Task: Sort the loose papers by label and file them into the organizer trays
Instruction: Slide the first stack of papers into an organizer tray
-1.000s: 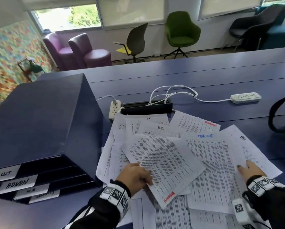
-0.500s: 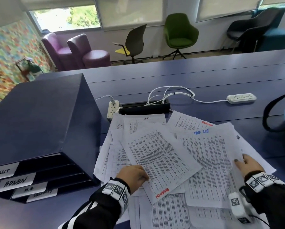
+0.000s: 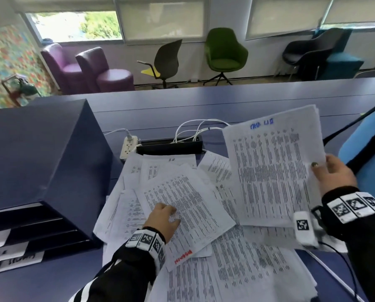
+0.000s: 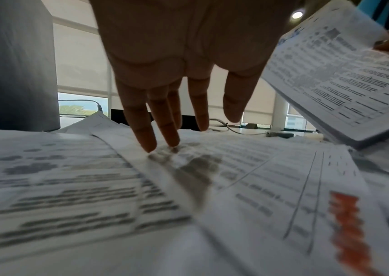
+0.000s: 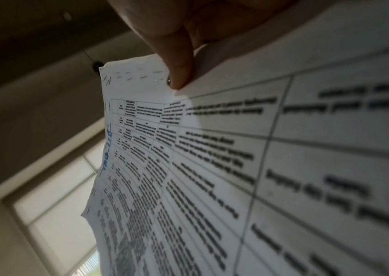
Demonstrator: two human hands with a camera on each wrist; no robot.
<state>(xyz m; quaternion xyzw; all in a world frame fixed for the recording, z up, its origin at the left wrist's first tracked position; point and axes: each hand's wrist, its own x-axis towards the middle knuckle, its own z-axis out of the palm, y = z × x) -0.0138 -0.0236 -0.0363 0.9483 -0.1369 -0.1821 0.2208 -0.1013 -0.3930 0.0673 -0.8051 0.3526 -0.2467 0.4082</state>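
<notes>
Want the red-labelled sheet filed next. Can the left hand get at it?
Probably yes: the left hand already rests its fingertips on the red-labelled sheet, which lies uncovered atop the pile.

An office lounge: a long blue bench [image 3: 247,101] carrying printed papers [image 3: 204,214], a labelled tray organizer [image 3: 40,160] at nine o'clock, power strips [image 3: 129,147], and upholstered chairs [image 3: 223,53] under blinded windows at twelve.

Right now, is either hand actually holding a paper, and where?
The right hand pinches the blue-labelled sheets at their right edge. The left hand only rests fingertips on the red-labelled sheet.
</notes>
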